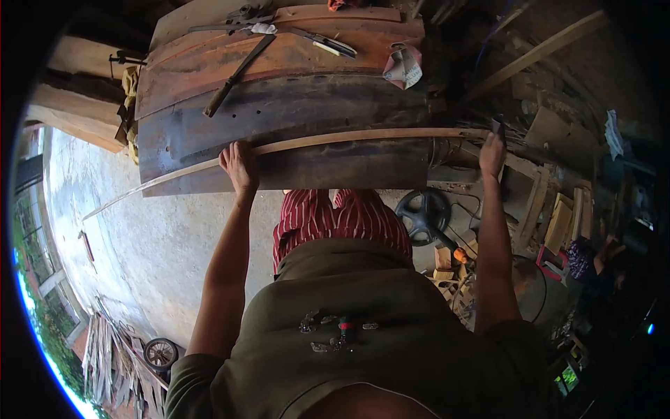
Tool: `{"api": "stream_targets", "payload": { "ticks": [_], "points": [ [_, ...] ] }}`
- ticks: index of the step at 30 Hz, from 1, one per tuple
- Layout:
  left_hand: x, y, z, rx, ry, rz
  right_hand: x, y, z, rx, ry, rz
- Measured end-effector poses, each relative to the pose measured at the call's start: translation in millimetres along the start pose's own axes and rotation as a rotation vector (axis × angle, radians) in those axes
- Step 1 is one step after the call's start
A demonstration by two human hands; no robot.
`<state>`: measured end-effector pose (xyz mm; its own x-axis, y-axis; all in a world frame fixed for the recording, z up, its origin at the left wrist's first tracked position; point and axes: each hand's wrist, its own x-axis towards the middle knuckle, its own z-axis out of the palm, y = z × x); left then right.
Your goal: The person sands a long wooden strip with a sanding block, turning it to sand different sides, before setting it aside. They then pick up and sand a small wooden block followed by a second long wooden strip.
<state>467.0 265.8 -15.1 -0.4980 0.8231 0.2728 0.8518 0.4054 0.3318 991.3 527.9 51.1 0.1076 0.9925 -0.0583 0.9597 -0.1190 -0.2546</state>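
Observation:
A long, thin wooden strip (363, 135) lies across the near part of the metal-topped workbench (300, 171), its left end reaching well past the bench edge over the floor. My left hand (239, 166) is closed around the strip near the bench's left side. At the strip's right end, beyond the bench, my right hand (493, 155) is closed on a dark, flat-ended tool (497, 127) that sticks up above the fist; I cannot tell its kind. Farther back on the bench rests a long tool with a wooden handle (222, 96).
A crumpled printed sheet (403, 66) and a white-and-dark slender tool (328, 45) lie toward the back of the bench. On the floor to the right are a black spoked wheel (422, 218) and wood offcuts (447, 262). A long timber (541, 54) slants at the back right.

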Motion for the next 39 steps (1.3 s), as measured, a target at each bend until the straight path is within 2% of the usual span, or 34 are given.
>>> {"api": "stream_targets", "payload": {
  "ticks": [1,3,5,6,8,10,12,13,14,17,18,21,23,25,28,30,33,36,39],
  "points": [
    [0.0,2.5,-3.4,-0.01,-0.009,0.002,0.0,-8.7,-12.4,-0.065,-0.099,0.113],
    [2.2,6.7,-8.1,-0.036,-0.018,-0.005,-8.2,-5.8,7.7,0.087,0.241,-0.238],
    [2.7,6.9,-14.0,-0.088,-0.022,0.008,-39.0,-40.1,13.0,0.051,0.117,-0.459],
    [4.1,2.8,-21.9,-0.126,-0.027,0.03,-54.5,-52.7,21.5,0.075,0.094,-0.487],
    [6.3,-14.2,-48.8,-0.141,-0.019,0.021,-75.7,-64.9,35.0,-0.147,-0.001,-0.759],
    [3.7,-39.3,-67.5,-0.116,-0.071,0.014,-80.2,-68.5,39.5,-0.059,-0.011,-0.75],
    [0.6,-78.2,-88.7,0.073,-0.109,-0.016,-84.2,-86.8,35.1,-0.035,-0.077,-0.889],
    [0.8,-96.3,-102.9,0.159,-0.125,0.011,-89.1,-100.3,35.6,-0.04,-0.08,-0.887],
    [1.2,-113.9,-115.9,0.245,-0.142,0.04,-97.1,-118.6,37.8,-0.008,-0.149,-0.972],
    [2.2,-161.9,-127.7,0.219,-0.243,-0.049,-120.3,-176.5,52.5,0.041,-0.303,-1.185],
    [3.1,-174.1,-125.7,0.183,-0.215,0.005,-128.7,-196.8,65.0,0.084,-0.293,-1.284],
    [13.1,-181.3,-119.1,0.116,-0.225,-0.05,-157.8,-267.1,88.4,0.071,-0.307,-1.472],
    [22.6,-175.4,-118.7,0.193,-0.338,-0.122,-176.6,-304.5,100.6,0.103,-0.352,-1.527],
    [25.1,-175.7,-118.0,0.188,-0.322,-0.096,-178.8,-315.9,101.1,0.142,-0.392,-1.579],
    [26.4,-176.2,-121.7,0.198,-0.327,-0.057,-161.2,-298.9,86.6,0.101,-0.436,-1.569],
    [28.4,-171.9,-123.3,0.204,-0.352,-0.051,-139.1,-266.1,70.4,-0.072,-0.397,-1.555],
    [28.5,-171.9,-122.9,0.254,-0.372,-0.063,-127.9,-250.6,58.4,-0.134,-0.432,-1.547],
    [29.8,-170.4,-125.3,0.231,-0.392,-0.071,-147.5,-284.0,77.2,-0.014,-0.497,-1.552],
    [26.6,-173.9,-121.3,0.25,-0.375,-0.052,-186.0,-346.8,102.9,0.05,-0.443,-1.613]
  ]
}}
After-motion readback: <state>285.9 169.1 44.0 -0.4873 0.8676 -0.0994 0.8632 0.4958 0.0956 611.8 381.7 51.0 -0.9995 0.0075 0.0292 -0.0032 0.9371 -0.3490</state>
